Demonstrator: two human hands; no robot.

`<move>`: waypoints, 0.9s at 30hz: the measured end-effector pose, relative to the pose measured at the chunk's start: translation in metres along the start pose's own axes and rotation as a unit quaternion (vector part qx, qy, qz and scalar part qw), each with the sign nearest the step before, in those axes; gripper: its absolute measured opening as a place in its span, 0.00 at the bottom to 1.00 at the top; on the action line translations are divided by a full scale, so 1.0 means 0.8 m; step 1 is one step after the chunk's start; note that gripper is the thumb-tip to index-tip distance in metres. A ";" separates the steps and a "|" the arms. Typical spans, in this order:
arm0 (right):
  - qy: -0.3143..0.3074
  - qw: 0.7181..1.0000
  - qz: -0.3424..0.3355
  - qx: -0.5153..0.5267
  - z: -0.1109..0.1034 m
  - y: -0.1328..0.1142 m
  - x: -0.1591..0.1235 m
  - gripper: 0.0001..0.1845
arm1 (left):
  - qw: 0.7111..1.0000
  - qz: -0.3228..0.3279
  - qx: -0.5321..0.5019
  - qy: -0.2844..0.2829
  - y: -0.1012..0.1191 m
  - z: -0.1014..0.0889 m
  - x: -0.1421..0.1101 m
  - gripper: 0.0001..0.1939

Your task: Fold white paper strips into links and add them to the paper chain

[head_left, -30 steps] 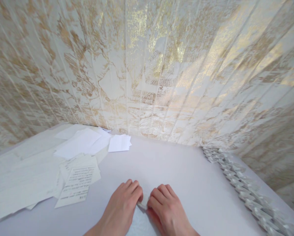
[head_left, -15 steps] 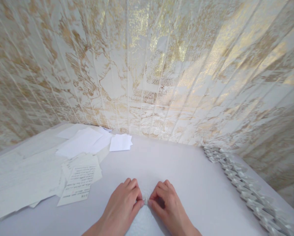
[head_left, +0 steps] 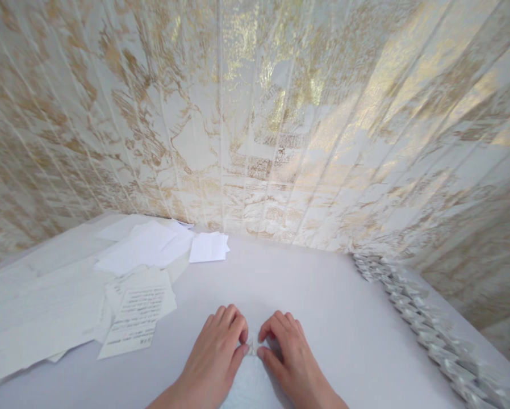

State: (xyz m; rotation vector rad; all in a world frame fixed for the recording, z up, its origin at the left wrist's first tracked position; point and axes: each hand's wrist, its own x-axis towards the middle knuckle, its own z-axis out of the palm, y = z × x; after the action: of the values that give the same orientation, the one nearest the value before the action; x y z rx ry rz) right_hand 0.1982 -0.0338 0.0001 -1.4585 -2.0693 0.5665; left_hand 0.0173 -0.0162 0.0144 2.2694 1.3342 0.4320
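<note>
Nearest the camera, at six o'clock, the left hand (head_left: pixel 214 363) and the right hand (head_left: pixel 289 360) lie palm-down on the table (head_left: pixel 323 318), fingers curled inward so that their tips meet over a small white folded paper (head_left: pixel 251 347). Each grip is narrow: the thumb and forefinger of each hand pinch the top edge of that paper from either side, and the paper's lower part spreads out pale between the wrists toward the bottom edge of the view, touching the table. How many layers the paper has cannot be told, since the fingers cover most of it. At about nine o'clock from the hands, near but apart, a printed slip (head_left: pixel 133 321) with lines of dark text lies on top of other loose sheets (head_left: pixel 33 318) that fan out to the left border. Farther off, at about eleven o'clock, a heap of blank white sheets (head_left: pixel 142 247) rests near the table's back edge, and just beside it at twelve o'clock sits a small stack of white squares (head_left: pixel 209 247). Off to the right, from two o'clock down to four o'clock, a long row of folded paper pieces (head_left: pixel 417 318) runs along the table's right side, well apart from the right hand. Nothing lies on the bare stretch between the hands and these piles. Behind everything, a cream curtain (head_left: pixel 255 113) with gold patterning hangs in pleats down to the table's far edge.
</note>
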 end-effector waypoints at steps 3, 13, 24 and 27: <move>-0.015 1.000 0.004 0.012 -0.003 0.001 -0.001 0.15 | 1.000 -0.006 -0.026 -0.002 -0.001 -0.001 0.000 0.09; -0.001 0.999 0.033 0.001 0.002 -0.005 0.003 0.17 | 0.999 -0.009 -0.042 0.009 0.002 0.000 -0.002 0.13; -0.002 0.997 -0.079 -0.003 0.014 0.013 -0.004 0.15 | 0.999 0.003 -0.038 -0.010 -0.003 0.000 -0.001 0.07; 0.024 0.995 -0.095 -0.032 0.022 0.016 -0.005 0.15 | 0.999 -0.005 -0.039 -0.014 -0.005 0.000 0.000 0.12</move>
State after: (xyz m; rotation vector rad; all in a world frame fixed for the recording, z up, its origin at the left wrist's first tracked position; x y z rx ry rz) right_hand 0.1972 -0.0336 -0.0218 -1.2775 -2.1766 0.3887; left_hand 0.0148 -0.0146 0.0122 2.1974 1.2923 0.4402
